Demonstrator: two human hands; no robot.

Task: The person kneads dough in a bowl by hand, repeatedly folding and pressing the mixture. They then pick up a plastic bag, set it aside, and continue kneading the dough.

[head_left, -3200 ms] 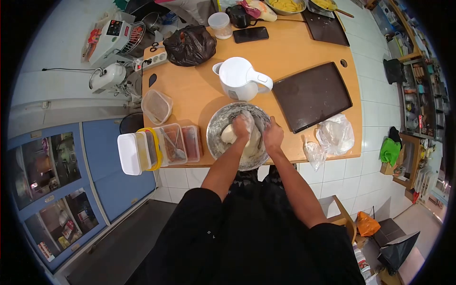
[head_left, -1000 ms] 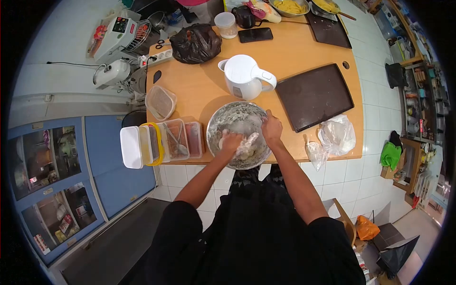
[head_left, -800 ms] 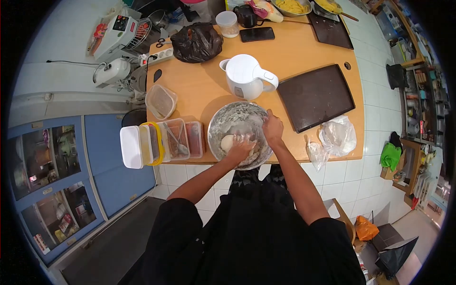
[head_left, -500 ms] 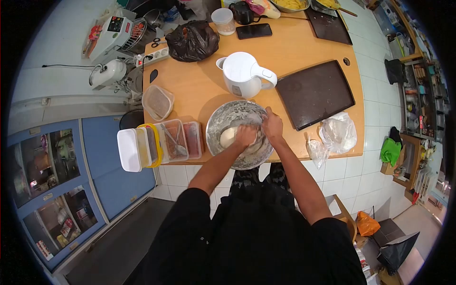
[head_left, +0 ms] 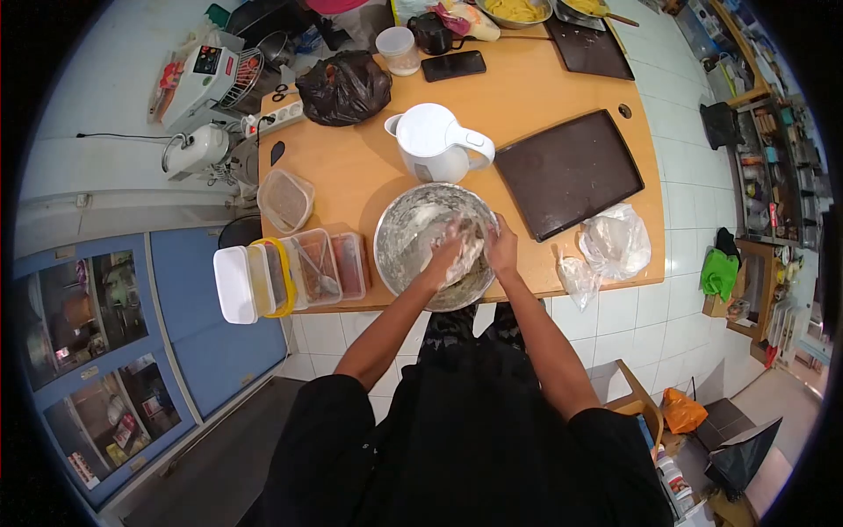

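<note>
A metal mixing bowl (head_left: 392, 230) stands at the table's front edge, its inside smeared with flour and dough. My left hand (head_left: 446, 252) is down in the bowl, pressed against a pale lump of dough (head_left: 469, 260) on the bowl's right side. Its fingers curl round the dough, though they are partly blurred. With my right hand (head_left: 501, 249) I grip the bowl's right rim. Just behind the bowl is a white electric kettle (head_left: 430, 132).
Left of the bowl are plastic containers (head_left: 312, 263) and an open tub (head_left: 286, 200). A dark baking tray (head_left: 571, 176) and plastic bags (head_left: 615, 244) lie to the right. Farther back are a black bag (head_left: 344, 88), a phone (head_left: 454, 66) and a jar (head_left: 399, 51).
My left hand has shifted the dough from the bowl's left-centre to its right side. My right hand stays on the rim. The whole view has moved slightly.
</note>
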